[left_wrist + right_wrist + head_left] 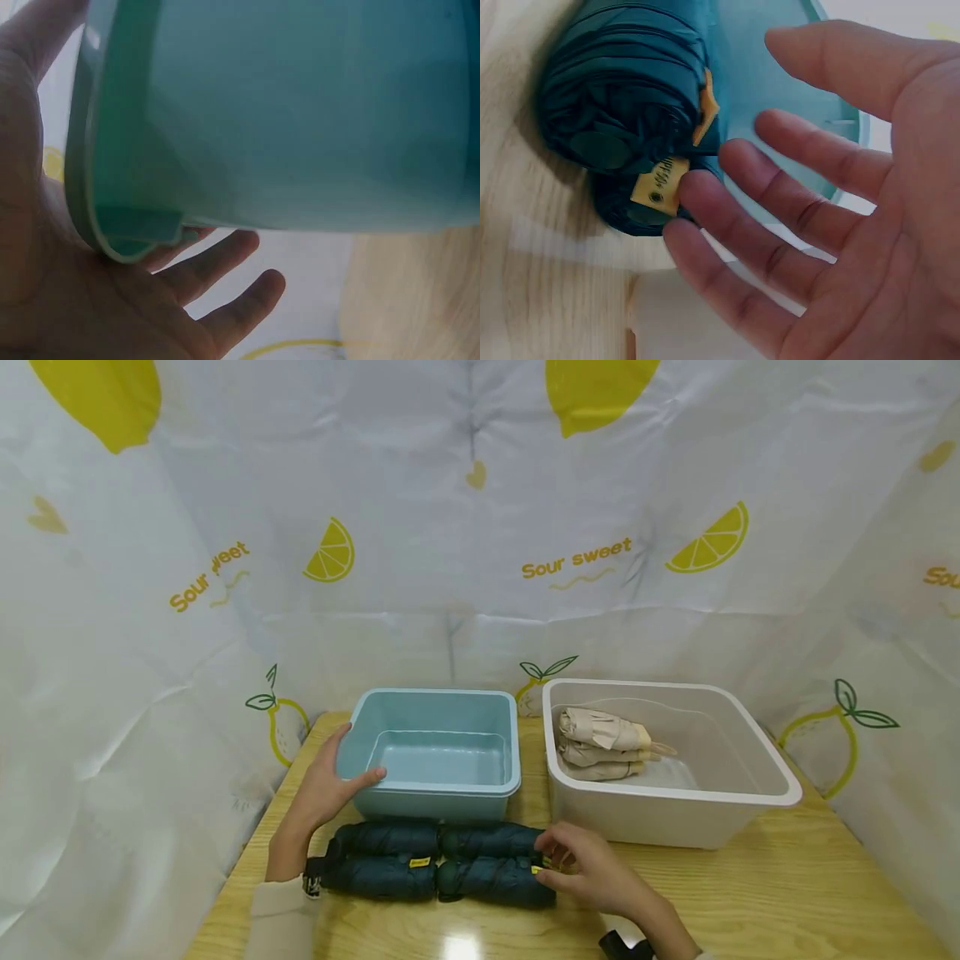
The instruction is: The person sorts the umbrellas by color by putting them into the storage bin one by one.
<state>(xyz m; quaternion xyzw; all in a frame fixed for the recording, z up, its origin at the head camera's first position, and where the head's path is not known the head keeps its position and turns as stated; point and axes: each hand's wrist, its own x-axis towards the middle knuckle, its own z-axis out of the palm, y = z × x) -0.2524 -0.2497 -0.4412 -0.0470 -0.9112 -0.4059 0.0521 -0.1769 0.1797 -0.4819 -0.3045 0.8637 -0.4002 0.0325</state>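
Observation:
My left hand (324, 782) holds the corner of a light blue plastic bin (450, 792), its thumb over the front rim and fingers along the outside of the left wall. In the left wrist view the bin's wall (300, 112) fills most of the picture. Several dark teal folded umbrellas (382, 878) lie in two rows on the table in front of the bin. At their right ends my right hand (592, 870) hovers with loosely bent fingers and grips nothing. Yellow tags (660, 184) show on the umbrellas' ends in the right wrist view; the fingertips are close to one.
A larger white bin (645, 818) stands to the right, with several cream folded umbrellas (603, 731) piled at its left side. Both bins rest on a wooden table (787, 893). A lemon-printed curtain (420, 585) hangs behind and along both sides.

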